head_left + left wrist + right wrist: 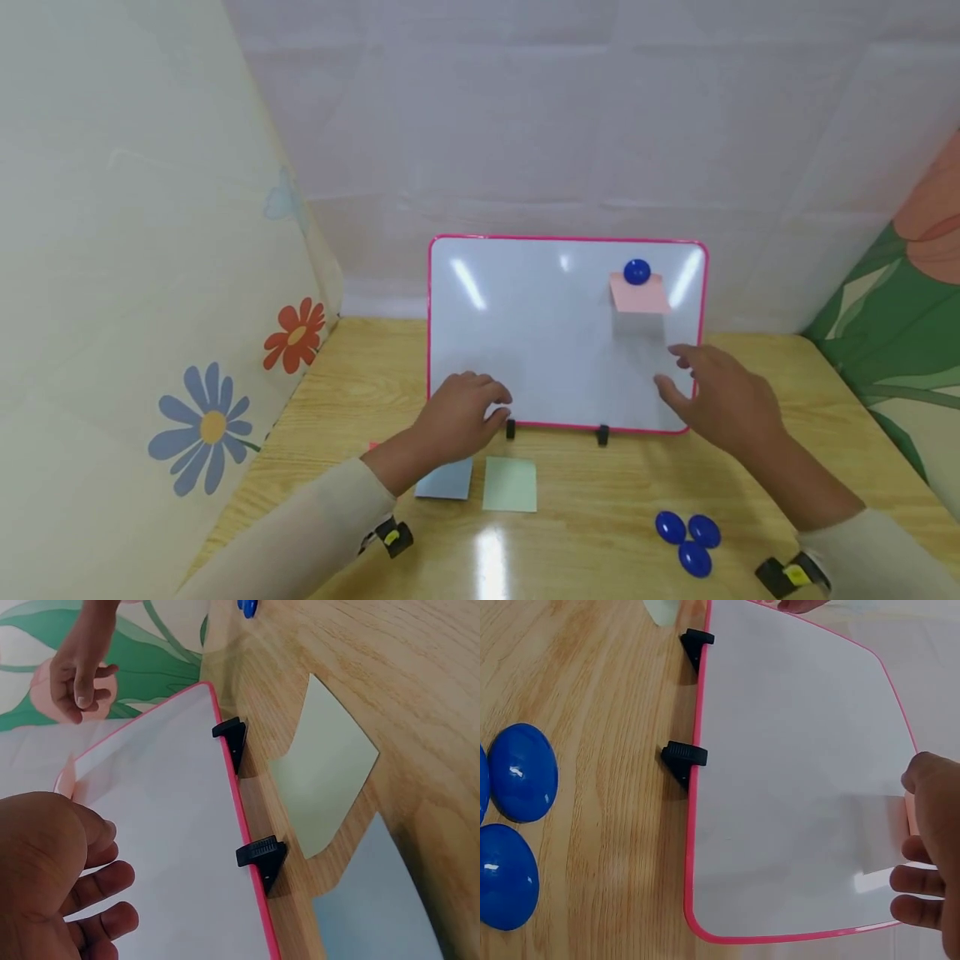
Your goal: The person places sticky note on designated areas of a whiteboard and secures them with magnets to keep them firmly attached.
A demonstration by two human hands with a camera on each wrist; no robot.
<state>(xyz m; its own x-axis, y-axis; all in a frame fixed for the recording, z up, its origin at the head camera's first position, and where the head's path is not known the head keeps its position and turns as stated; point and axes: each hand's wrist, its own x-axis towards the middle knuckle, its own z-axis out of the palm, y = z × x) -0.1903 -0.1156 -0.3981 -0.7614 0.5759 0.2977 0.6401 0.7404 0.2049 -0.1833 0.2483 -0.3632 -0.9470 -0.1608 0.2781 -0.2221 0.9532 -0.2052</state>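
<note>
A whiteboard (555, 350) with a pink frame stands upright on the table, held at its lower edge by two black feet (603, 435). Near its top right, a pink sticky note (641, 297) hangs under a round blue magnet (637, 272). My right hand (723, 400) hovers before the board's lower right part, its fingers loosely bent around nothing. Over the lower left corner is my left hand (467, 414), also holding nothing, fingers relaxed. Below it lie a blue sticky note (445, 481) and a green sticky note (510, 484). A reddish note (375, 445) is mostly hidden behind the left wrist.
Three blue magnets (694, 558) lie in a cluster on the wooden table (585, 533), at the front right. A white cloth backdrop (540, 125) hangs behind the board. Flower-patterned sheets (213, 425) close off both sides.
</note>
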